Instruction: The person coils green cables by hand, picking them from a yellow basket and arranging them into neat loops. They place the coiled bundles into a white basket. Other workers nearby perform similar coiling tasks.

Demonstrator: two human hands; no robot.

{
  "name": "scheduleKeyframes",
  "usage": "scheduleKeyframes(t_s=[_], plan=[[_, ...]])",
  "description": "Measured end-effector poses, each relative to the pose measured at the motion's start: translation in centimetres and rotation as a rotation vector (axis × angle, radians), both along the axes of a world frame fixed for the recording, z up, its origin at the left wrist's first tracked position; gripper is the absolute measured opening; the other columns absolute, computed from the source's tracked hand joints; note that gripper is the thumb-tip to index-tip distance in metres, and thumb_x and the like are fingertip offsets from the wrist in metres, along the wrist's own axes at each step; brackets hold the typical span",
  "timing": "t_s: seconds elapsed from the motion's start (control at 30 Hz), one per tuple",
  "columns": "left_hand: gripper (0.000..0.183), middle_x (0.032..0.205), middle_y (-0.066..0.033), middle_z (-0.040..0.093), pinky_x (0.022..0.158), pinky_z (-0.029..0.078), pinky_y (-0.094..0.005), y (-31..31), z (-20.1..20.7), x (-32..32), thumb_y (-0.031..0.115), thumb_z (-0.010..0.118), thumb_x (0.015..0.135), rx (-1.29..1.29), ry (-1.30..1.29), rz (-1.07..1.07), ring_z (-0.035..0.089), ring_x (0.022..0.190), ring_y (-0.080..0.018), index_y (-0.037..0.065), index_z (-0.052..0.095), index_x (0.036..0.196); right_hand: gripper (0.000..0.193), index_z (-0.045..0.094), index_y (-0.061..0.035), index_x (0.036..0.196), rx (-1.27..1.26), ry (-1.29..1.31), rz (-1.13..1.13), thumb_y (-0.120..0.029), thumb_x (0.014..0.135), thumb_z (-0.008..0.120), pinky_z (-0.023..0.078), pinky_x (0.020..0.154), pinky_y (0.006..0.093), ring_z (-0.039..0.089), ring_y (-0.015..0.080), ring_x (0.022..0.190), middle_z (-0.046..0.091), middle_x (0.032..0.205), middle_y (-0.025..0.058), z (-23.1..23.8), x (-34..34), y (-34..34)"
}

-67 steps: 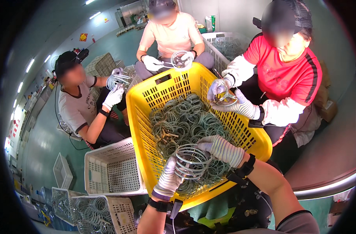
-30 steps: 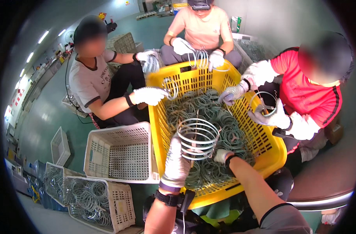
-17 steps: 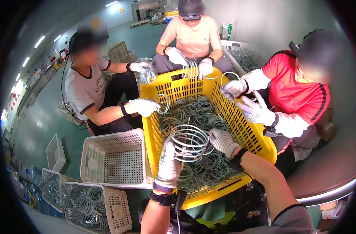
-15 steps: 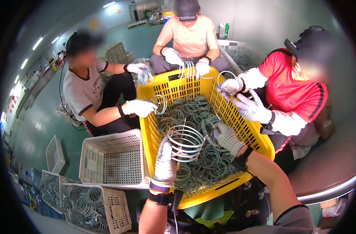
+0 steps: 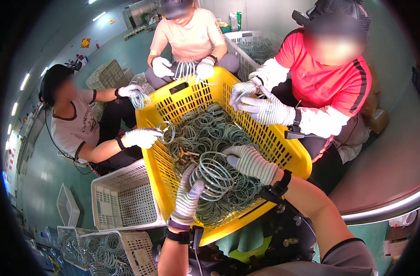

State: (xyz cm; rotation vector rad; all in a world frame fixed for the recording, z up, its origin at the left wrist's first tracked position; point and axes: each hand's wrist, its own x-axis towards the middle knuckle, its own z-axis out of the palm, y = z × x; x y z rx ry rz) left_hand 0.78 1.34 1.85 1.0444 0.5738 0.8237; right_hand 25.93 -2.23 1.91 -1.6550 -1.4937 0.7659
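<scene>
A loose bundle of pale metal wire rings (image 5: 214, 177) is held over the near part of a yellow slotted crate (image 5: 151, 184). My left hand (image 5: 188, 198), in a striped glove, is closed on the bundle's left side. At the bundle's upper right edge my right hand (image 5: 253, 162), gloved alike, has its fingers closed on a ring; the fingertips are partly hidden. Below both hands lies a tangled heap of similar grey-green rings (image 5: 228, 131) filling the crate's bottom. Some brownish pieces (image 5: 186, 154) show among them left of the bundle.
Three co-workers sit around the crate, their gloved hands (image 5: 143, 137) handling rings at its rim. A white slotted crate (image 5: 127, 195) stands at the left. Nearer are white crates of rings (image 5: 106, 250). A curved table edge (image 5: 387, 202) lies at the right.
My right hand has come up from the heap to the upper right of the bundle. The bundle has tilted in my left hand. The whole view has shifted.
</scene>
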Motion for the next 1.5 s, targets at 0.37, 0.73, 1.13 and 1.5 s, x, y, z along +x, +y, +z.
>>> scheduleKeyframes(t_s=[0.37,0.73,1.13,1.5], plan=[[0.082,0.137,-0.0102,0.057,0.111,0.041,-0.0380,0.3,0.5,-0.5,0.040,0.082,0.084,0.002,-0.020,0.085,0.054,0.126,-0.0221,0.001,0.043,0.145,0.025,0.072,-0.0034,0.113,-0.142,0.366,0.061,-0.013,0.093,0.060,0.048,0.059,0.0280,0.058,0.0099,0.064,0.067,0.075,0.0023,0.9,-0.7,-0.3],[0.082,0.137,-0.0115,0.056,0.111,0.041,-0.0379,0.5,0.2,-1.4,0.035,0.084,0.084,0.075,-0.007,0.107,0.053,0.125,-0.0223,0.000,0.042,0.145,0.029,0.068,0.0011,0.118,-0.125,0.373,0.084,-0.012,0.094,0.059,0.051,0.067,0.0283,0.062,0.0122,0.073,0.068,0.082,0.0036,1.2,-2.3,-1.8],[0.080,0.138,-0.0101,0.056,0.113,0.039,-0.0378,0.2,0.2,-1.2,0.035,0.082,0.085,0.039,-0.013,0.086,0.052,0.127,-0.0220,0.002,0.043,0.146,0.032,0.067,-0.0028,0.123,-0.211,0.542,0.041,-0.019,0.097,0.060,0.044,0.058,0.0235,0.054,0.0074,0.065,0.064,0.079,-0.0010,2.0,-2.4,-2.1],[0.063,0.135,-0.0092,0.061,0.102,0.050,-0.0419,4.7,-1.3,-5.1,0.054,0.046,0.103,-0.039,-0.246,0.205,0.061,0.120,-0.0238,0.007,0.047,0.144,0.045,0.066,-0.0058,0.123,-0.289,0.566,-0.090,-0.043,0.099,0.059,0.041,0.052,0.0197,0.054,0.0048,0.059,0.062,0.074,-0.0010,4.1,-1.9,-2.4]])
